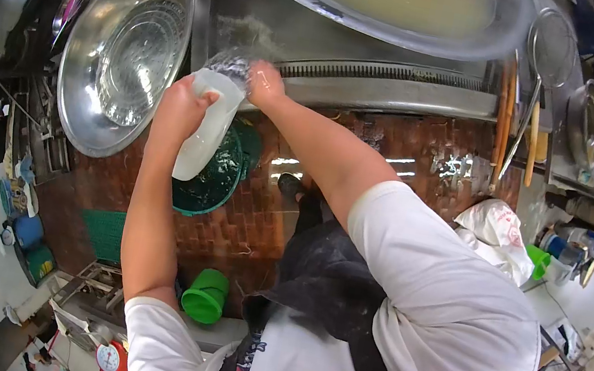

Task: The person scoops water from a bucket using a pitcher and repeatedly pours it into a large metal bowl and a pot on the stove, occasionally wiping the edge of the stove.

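The plastic bag [204, 133], bulging with white contents, hangs in the air in front of the steel counter [408, 94], above a dark green basket [223, 176] on the brick floor [241, 231]. The left hand [182, 108] has its fingers wrapped tight around the bag's upper side. The right hand [263, 84] has its fingers pinched together on the bag's clear, gathered neck. A wide steel basin [125, 56] sits just left of the hands. A large wok [393, 0] of pale liquid lies beyond them. A green bucket [206, 297] stands nearer the person.
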`<state>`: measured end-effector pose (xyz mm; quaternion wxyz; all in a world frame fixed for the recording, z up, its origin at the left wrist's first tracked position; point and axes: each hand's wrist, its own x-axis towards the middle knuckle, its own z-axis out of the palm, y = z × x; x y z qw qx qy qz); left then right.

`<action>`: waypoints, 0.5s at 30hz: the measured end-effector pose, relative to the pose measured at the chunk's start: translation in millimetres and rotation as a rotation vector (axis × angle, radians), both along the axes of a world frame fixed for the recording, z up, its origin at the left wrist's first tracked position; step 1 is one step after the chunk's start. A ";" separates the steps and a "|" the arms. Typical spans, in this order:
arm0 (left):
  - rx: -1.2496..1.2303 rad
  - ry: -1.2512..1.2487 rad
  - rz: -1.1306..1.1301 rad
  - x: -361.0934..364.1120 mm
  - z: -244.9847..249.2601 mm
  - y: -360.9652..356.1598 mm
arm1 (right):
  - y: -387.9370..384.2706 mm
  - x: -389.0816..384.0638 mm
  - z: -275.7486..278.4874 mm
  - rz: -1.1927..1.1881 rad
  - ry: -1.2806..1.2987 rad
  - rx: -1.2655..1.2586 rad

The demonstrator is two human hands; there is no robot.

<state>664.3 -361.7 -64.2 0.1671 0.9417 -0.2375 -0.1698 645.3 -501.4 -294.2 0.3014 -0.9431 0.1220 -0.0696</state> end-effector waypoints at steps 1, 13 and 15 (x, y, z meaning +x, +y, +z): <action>0.015 0.009 -0.029 -0.3 -0.3 -12.5 | -6.2 -3.2 -4.3 -0.045 0.006 0.017; 0.204 -0.023 -0.274 -21.7 -6.6 -142.3 | -116.9 -104.0 5.4 -0.073 0.202 -0.208; 0.210 0.009 -0.285 -25.5 -2.6 -157.0 | -135.7 -125.4 11.4 -0.141 0.113 -0.267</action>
